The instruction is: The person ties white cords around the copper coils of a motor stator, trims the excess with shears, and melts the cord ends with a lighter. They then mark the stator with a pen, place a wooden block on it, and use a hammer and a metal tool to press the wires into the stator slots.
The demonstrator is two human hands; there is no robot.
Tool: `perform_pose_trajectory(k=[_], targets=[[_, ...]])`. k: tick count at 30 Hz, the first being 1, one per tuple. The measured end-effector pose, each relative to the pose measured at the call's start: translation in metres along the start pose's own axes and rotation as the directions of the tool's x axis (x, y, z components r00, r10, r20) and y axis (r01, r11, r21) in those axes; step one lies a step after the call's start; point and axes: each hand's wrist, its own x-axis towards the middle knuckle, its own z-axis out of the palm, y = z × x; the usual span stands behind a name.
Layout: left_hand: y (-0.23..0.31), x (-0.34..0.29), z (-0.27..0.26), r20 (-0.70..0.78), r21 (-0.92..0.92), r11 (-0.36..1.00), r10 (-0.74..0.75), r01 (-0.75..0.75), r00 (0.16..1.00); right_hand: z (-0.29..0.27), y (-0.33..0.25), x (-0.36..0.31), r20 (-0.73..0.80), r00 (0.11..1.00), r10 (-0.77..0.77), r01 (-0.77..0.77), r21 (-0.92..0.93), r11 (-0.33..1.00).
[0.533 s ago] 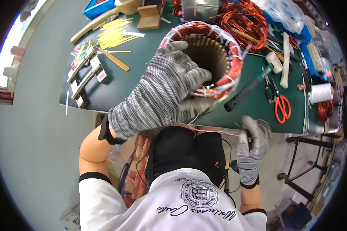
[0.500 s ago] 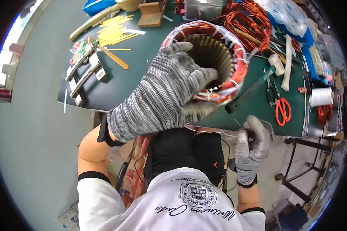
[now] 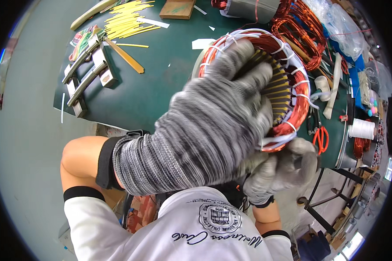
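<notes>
Both hands wear grey striped knit gloves. My left hand [image 3: 213, 122] is closed on a motor stator [image 3: 301, 85], its fingers reaching over the ring into the slotted bore. Red copper windings circle the stator's end, bound at intervals with white lacing cord [image 3: 289, 55]. Yellow slot liners show between the dark core teeth inside. Below the lower rim, my right hand [image 3: 285, 172] has its fingers curled close to the winding. Motion smears those fingers, and what they pinch cannot be made out.
Red-handled scissors [image 3: 321, 139], a white thread spool [image 3: 361, 129] and a mallet [image 3: 322, 85] lie right on the green table [image 3: 139, 98]. Copper coils [image 3: 298, 26] sit behind. Left are yellow strips [image 3: 126, 19], a wooden blade [image 3: 128, 58] and a metal stand [image 3: 87, 71].
My left hand and the stator have shifted right and look larger. My right hand has come up against the stator's lower rim. The teal-handled tool is now hidden behind the stator.
</notes>
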Motion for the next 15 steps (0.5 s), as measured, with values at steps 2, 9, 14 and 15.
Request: perform_pose_trajectory(k=[2, 9, 14, 15], targets=[[0.004, -0.009, -0.008, -0.155, 0.281, 0.96, 0.058, -0.013, 0.986, -0.024, 0.0, 0.017, 0.123, 0.991, -0.053, 0.036, 0.139, 0.99], [-0.001, -0.004, 0.025, -0.794, 0.434, 0.9, 0.405, -0.042, 0.453, -0.02, -0.037, 0.078, 0.505, 0.862, 0.046, -0.246, 0.337, 0.909], [0.012, -0.015, 0.026, -0.499, 0.234, 0.961, 0.246, -0.144, 0.831, -0.039, 0.038, 0.011, 0.171, 0.962, 0.212, -0.229, 0.089, 0.969], [0.011, -0.014, 0.027, -0.456, 0.106, 0.974, 0.228, -0.202, 0.86, -0.033, 0.049, -0.004, 0.139, 0.989, 0.057, -0.039, -0.131, 0.991]])
